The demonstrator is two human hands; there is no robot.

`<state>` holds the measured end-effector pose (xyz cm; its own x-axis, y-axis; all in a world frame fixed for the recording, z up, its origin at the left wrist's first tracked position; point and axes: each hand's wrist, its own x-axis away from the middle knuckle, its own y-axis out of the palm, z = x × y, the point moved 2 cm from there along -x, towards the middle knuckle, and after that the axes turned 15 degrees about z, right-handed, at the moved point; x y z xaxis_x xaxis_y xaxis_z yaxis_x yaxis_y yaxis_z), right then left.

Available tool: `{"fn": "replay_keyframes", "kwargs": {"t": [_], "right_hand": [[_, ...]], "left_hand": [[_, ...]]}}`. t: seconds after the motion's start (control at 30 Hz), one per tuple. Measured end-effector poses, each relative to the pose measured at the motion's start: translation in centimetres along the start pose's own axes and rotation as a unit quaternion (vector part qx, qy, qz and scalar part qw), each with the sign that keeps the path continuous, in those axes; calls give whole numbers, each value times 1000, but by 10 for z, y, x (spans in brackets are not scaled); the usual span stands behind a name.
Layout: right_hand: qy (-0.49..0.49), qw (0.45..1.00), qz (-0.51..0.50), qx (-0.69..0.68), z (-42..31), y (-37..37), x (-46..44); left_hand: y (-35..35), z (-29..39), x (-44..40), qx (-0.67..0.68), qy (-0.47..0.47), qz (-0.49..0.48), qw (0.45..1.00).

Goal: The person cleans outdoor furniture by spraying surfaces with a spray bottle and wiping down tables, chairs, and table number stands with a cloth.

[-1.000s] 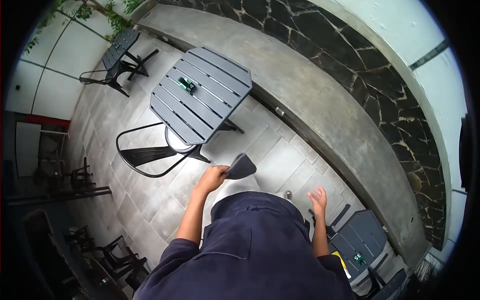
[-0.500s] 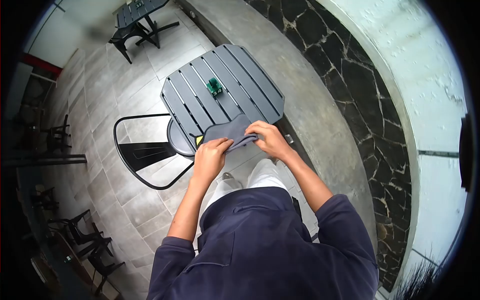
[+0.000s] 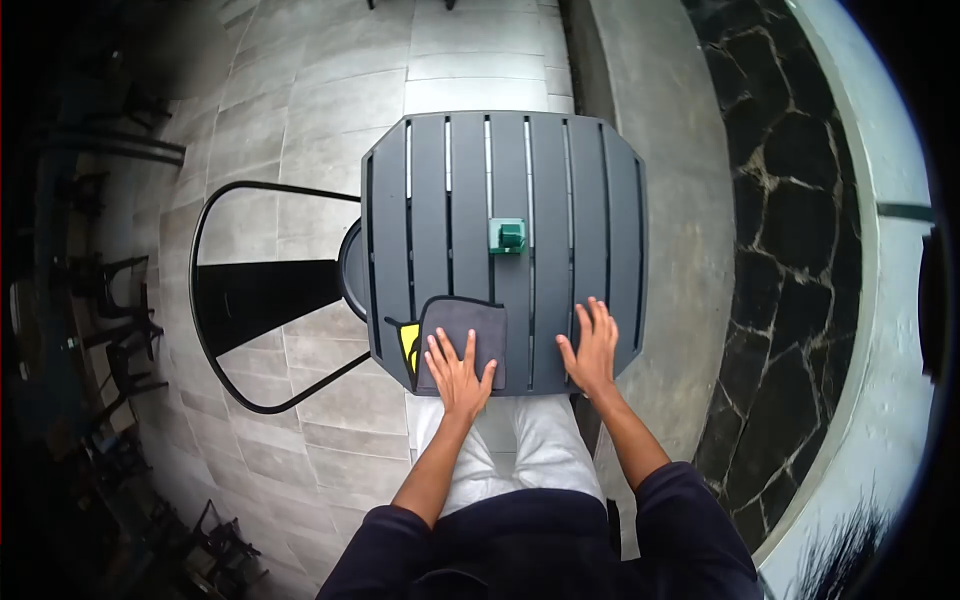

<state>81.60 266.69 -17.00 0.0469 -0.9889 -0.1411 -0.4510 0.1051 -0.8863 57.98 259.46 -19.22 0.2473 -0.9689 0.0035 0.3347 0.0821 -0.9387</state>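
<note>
A folded grey cloth (image 3: 470, 325) with dark edging lies on the near left part of the slatted grey table (image 3: 588, 200). At its left side a yellow patch (image 3: 409, 340) shows. My left hand (image 3: 457, 375) rests flat on the cloth, fingers spread. To the right, my right hand (image 3: 593, 350) is over the table's near right part, fingers apart and holding nothing. Beyond both hands, near the table's middle, stands a small green object on a square base (image 3: 508, 236).
A black metal chair (image 3: 270, 295) stands against the table's left side. Along the right runs a concrete ledge (image 3: 665, 250), with dark stone paving (image 3: 790, 230) past it. More dark chairs (image 3: 130, 300) are at the far left on the tiled floor.
Both hands held the cloth above the table's near edge; now it lies folded on the tabletop. My right hand has let go and moved right. The view has turned and the table appears closer.
</note>
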Motion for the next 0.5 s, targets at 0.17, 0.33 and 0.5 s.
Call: {"fn": "replay_keyframes", "kwargs": {"t": [0.17, 0.33, 0.5], "right_hand": [[5, 991, -42, 129, 48, 40, -25], [-9, 989, -13, 145, 53, 48, -18], [-9, 989, -16, 149, 54, 46, -18]], "left_hand": [[32, -10, -9, -35, -12, -6, 999], [23, -24, -71, -21, -21, 34, 999], [17, -35, -179, -19, 19, 94, 995]]}}
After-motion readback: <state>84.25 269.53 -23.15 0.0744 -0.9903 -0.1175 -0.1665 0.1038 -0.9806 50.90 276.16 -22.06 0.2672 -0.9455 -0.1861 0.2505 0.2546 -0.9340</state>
